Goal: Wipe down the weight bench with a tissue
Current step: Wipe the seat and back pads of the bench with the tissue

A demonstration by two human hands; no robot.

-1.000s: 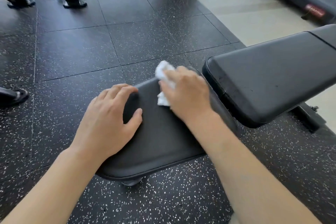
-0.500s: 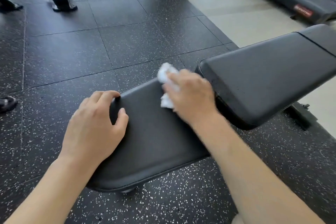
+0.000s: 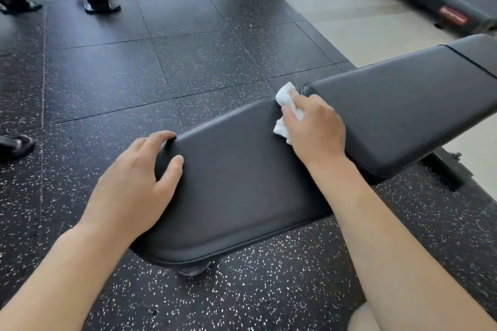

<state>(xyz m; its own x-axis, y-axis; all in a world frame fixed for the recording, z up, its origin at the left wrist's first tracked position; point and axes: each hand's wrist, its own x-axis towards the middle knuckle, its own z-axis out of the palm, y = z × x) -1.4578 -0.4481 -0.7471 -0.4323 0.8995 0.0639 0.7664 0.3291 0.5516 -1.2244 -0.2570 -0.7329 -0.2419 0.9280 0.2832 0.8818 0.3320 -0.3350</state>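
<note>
black weight bench (image 3: 242, 183) on speckled rubber floor (image 3: 134, 75); white tissue (image 3: 287, 99) on its seat

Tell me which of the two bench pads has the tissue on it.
The seat pad, the nearer, flat one under both hands; the tissue sits at its far corner.

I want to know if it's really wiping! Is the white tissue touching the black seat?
Touching. The head view shows the right hand pressing the crumpled tissue flat onto the far corner of the seat pad, with no gap visible under it.
</note>
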